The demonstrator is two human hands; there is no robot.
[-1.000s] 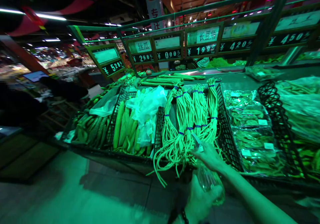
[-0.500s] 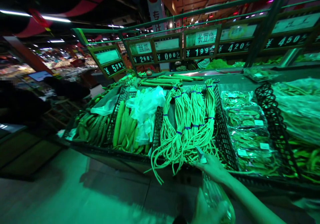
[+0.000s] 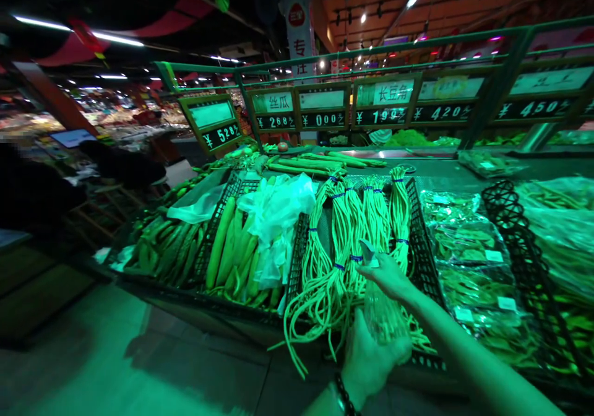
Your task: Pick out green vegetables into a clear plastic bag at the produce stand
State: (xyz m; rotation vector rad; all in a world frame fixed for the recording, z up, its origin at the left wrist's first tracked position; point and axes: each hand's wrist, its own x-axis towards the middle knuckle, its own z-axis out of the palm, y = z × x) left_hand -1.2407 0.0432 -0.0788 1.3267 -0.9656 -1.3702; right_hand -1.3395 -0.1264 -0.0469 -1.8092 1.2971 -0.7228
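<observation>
A clear plastic bag (image 3: 383, 314) hangs in front of the long bean crate, its contents too unclear to make out. My right hand (image 3: 386, 273) pinches the bag at its gathered top, where a loose end sticks up past the fingers. Below, my left hand (image 3: 374, 351), wearing a dark beaded bracelet (image 3: 342, 392) at the wrist, is wrapped round the lower part of the bag. Behind both hands lie bundles of long beans (image 3: 341, 218), tied with purple bands, their loose ends drooping over the crate's front edge.
Loofahs (image 3: 227, 242) with crumpled plastic bags (image 3: 278, 212) on them fill the crate on the left. Wrapped vegetable packs (image 3: 468, 236) stand to the right. Price signs (image 3: 383, 103) line the rail behind. Dark seated figures (image 3: 118, 159) are at far left.
Both hands have risen with the bag, and it now overlaps the bean crate. My left hand has come up further into view, showing the bracelet. The view has tilted up slightly.
</observation>
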